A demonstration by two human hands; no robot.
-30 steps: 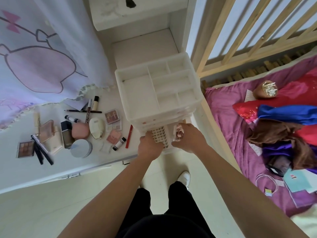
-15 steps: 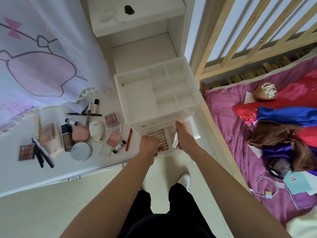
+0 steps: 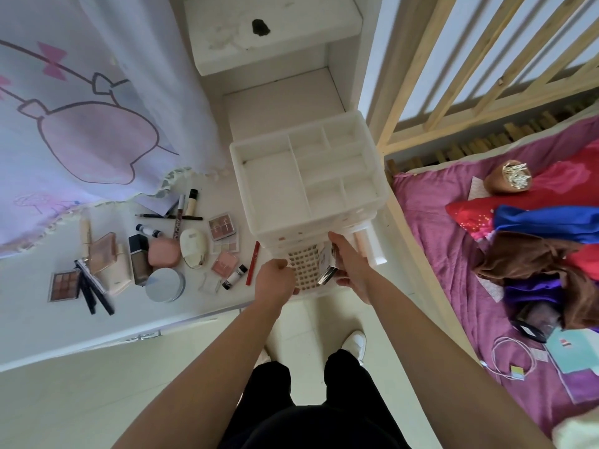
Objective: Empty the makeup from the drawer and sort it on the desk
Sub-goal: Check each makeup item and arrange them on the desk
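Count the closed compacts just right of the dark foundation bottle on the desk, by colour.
Pink compact: 1
White oval compact: 1
Pale blue round compact: 1
Total: 3

- Organizer (image 3: 270, 189): white all over.
- Drawer (image 3: 303, 268): beige grid of small squares inside.
- Case (image 3: 327, 265): silver edge.
- Bench (image 3: 32, 319): white.
- Compact (image 3: 163, 257): pink.
- Pencil (image 3: 252, 268): red.
- Round tin (image 3: 165, 284): pale blue.
- Palette (image 3: 64, 282): brown and tan squares.
- Curtain (image 3: 81, 140): lilac, with a dark-outlined pink shape and pink bow.
- Bed cover (image 3: 437, 254): magenta.
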